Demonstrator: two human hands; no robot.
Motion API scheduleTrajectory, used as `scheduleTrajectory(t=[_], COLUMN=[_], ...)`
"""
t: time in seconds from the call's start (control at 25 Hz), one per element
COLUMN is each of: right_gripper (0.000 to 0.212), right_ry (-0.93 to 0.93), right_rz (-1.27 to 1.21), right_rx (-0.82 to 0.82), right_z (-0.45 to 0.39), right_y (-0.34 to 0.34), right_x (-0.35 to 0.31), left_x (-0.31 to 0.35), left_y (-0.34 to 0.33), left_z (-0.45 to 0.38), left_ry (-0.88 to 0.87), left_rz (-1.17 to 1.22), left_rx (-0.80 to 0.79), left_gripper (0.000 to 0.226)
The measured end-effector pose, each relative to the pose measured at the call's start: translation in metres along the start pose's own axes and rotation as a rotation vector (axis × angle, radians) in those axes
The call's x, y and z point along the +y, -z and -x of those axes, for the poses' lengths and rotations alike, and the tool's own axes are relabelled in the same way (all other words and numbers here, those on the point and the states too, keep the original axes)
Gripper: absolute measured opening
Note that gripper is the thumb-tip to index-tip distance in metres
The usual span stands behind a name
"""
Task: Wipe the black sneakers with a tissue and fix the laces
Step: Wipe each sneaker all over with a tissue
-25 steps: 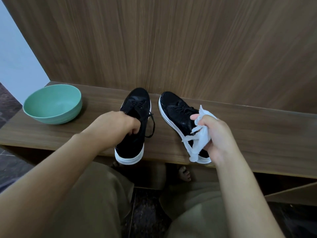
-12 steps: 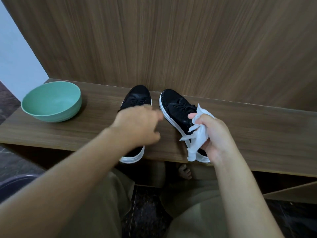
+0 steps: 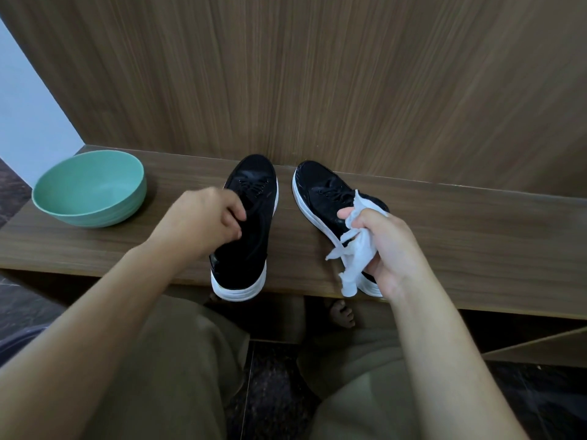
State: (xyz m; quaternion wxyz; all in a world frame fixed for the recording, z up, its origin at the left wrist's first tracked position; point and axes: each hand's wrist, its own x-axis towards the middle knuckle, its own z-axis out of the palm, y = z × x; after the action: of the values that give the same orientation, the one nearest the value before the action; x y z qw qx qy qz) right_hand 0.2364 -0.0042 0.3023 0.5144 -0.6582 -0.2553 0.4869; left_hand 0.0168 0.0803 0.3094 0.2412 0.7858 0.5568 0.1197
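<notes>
Two black sneakers with white soles, side by side on the wooden desk (image 3: 444, 236), apart from each other. One crumpled white tissue (image 3: 355, 249). One green bowl (image 3: 90, 188), well to the left of the shoes on the same desk. Two bare hands reaching in from below.

Left sneaker (image 3: 251, 223): long axis running away from the viewer, toe toward the wood-panel wall (image 3: 317, 74), heel at the desk's near edge and slightly overhanging it. Nearly straight, tilted only a little to the right at the toe.

Right sneaker (image 3: 320, 198): toe also toward the wall, but long axis angled, heel swung to the right and reaching the near edge. Heel half hidden behind the tissue and the right hand.

Left hand (image 3: 203, 223): over the inner left side of the left sneaker near its laces, fingers (image 3: 235, 214) curled, tips at the tongue area; whether pinching a lace or merely touching the upper cannot be told, the hand being somewhat blurred.

Right hand (image 3: 390, 249): above the rear part of the right sneaker, fingers closed round the tissue, loose ends of it hanging down and to the left.

Below the desk edge: olive trousers (image 3: 178, 369) on both legs, dark stone floor (image 3: 273, 392), toes of one bare foot (image 3: 342, 315).
</notes>
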Motion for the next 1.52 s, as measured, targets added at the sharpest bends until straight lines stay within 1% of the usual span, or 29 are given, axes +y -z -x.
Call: scheduleTrajectory(t=[0.04, 0.08, 0.12, 0.16, 0.2, 0.28, 0.32, 0.36, 0.44, 0.48, 0.52, 0.64, 0.76, 0.84, 0.88, 0.92, 0.96, 1.0, 1.04, 1.08, 1.16, 1.2, 1.28, 1.36, 1.44, 1.52], right_gripper=[0.025, 0.025, 0.025, 0.025, 0.025, 0.024, 0.024, 0.024, 0.024, 0.024, 0.024, 0.026, 0.024, 0.023, 0.023, 0.023, 0.023, 0.023, 0.023, 0.022, 0.022, 0.023, 0.024, 0.024, 0.021, 0.016], right_ry=[0.000, 0.000, 0.002, 0.005, 0.008, 0.012, 0.013, 0.015, 0.014, 0.011, 0.010, -0.002, 0.001, 0.001, -0.003, -0.006, -0.008, -0.009, -0.009, -0.008, -0.007, -0.008, -0.012, -0.015, -0.024, -0.031], right_rz=[0.006, 0.010, 0.010, 0.008, 0.004, -0.004, -0.008, -0.011, -0.016, -0.016, -0.015, -0.014, -0.012, -0.026, -0.027, -0.023, -0.014, -0.001, 0.013, 0.026, 0.037, 0.034, 0.034, 0.033, 0.017, -0.014], right_rx=[0.000, 0.002, 0.004, 0.001, -0.004, -0.010, -0.010, -0.010, -0.007, -0.007, -0.008, 0.000, 0.002, -0.004, -0.003, -0.003, -0.005, -0.007, -0.006, 0.000, 0.001, -0.005, -0.016, -0.016, 0.007, 0.027], right_z=[0.000, 0.000, 0.000, 0.000, 0.001, 0.002, 0.002, 0.002, 0.001, 0.001, 0.001, 0.000, 0.001, 0.001, 0.001, 0.000, 0.000, 0.000, 0.001, 0.000, 0.000, 0.000, -0.001, -0.003, -0.005, -0.008], right_y=[-0.001, -0.002, -0.002, -0.002, -0.001, 0.001, 0.002, 0.003, 0.003, 0.001, -0.001, -0.004, -0.003, -0.002, -0.002, -0.003, -0.003, -0.004, -0.004, -0.004, -0.003, -0.002, -0.002, -0.004, -0.006, -0.006], right_x=[0.001, 0.001, 0.001, 0.002, 0.002, 0.002, 0.002, 0.002, 0.002, 0.001, 0.001, 0.001, 0.001, 0.001, 0.001, 0.001, 0.001, 0.001, 0.002, 0.002, 0.002, 0.002, 0.001, 0.003, 0.005, 0.007], left_x=[-0.001, 0.000, 0.002, 0.005, 0.007, 0.003, -0.004, -0.010, -0.019, -0.021, -0.021, -0.013, -0.009, -0.004, -0.001, 0.002, 0.006, 0.009, 0.010, 0.010, 0.007, 0.003, -0.003, -0.008, -0.009, -0.011], left_y=[-0.003, -0.007, -0.009, -0.006, 0.001, 0.021, 0.030, 0.035, 0.033, 0.027, 0.022, 0.018, 0.015, 0.006, 0.000, -0.006, -0.012, -0.016, -0.018, -0.019, -0.017, -0.016, -0.017, -0.022, -0.022, -0.018], left_z=[0.003, 0.004, 0.005, 0.007, 0.007, 0.010, 0.015, 0.022, 0.035, 0.038, 0.039, 0.032, 0.021, 0.009, 0.000, -0.009, -0.017, -0.024, -0.030, -0.033, -0.032, -0.027, -0.010, 0.007, 0.019, 0.022], left_ry=[-0.046, -0.091, -0.128, -0.158, -0.172, -0.135, -0.095, -0.049, 0.046, 0.061, 0.058, 0.016, 0.014, -0.008, -0.047, -0.100, -0.151, -0.184, -0.209, -0.233, -0.249, -0.247, -0.277, -0.325, -0.290, -0.280], left_rz=[-0.054, -0.146, -0.242, -0.290, -0.283, -0.118, -0.029, 0.014, -0.003, -0.002, 0.032, 0.100, 0.097, 0.073, 0.043, -0.021, -0.115, -0.208, -0.278, -0.309, -0.286, -0.274, -0.306, -0.346, -0.278, -0.096], left_rx=[-0.087, -0.139, -0.159, -0.139, -0.089, 0.057, 0.091, 0.050, -0.146, -0.203, -0.208, -0.148, -0.101, 0.040, 0.111, 0.127, 0.080, 0.020, -0.013, -0.002, 0.123, 0.178, 0.211, 0.176, 0.102, 0.078], left_gripper=[0.021, 0.023, 0.026, 0.029, 0.029, 0.024, 0.020, 0.019, 0.031, 0.034, 0.031, 0.017, 0.016, 0.015, 0.021, 0.034, 0.044, 0.048, 0.045, 0.037, 0.019, 0.015, 0.017, 0.022, 0.025, 0.027])
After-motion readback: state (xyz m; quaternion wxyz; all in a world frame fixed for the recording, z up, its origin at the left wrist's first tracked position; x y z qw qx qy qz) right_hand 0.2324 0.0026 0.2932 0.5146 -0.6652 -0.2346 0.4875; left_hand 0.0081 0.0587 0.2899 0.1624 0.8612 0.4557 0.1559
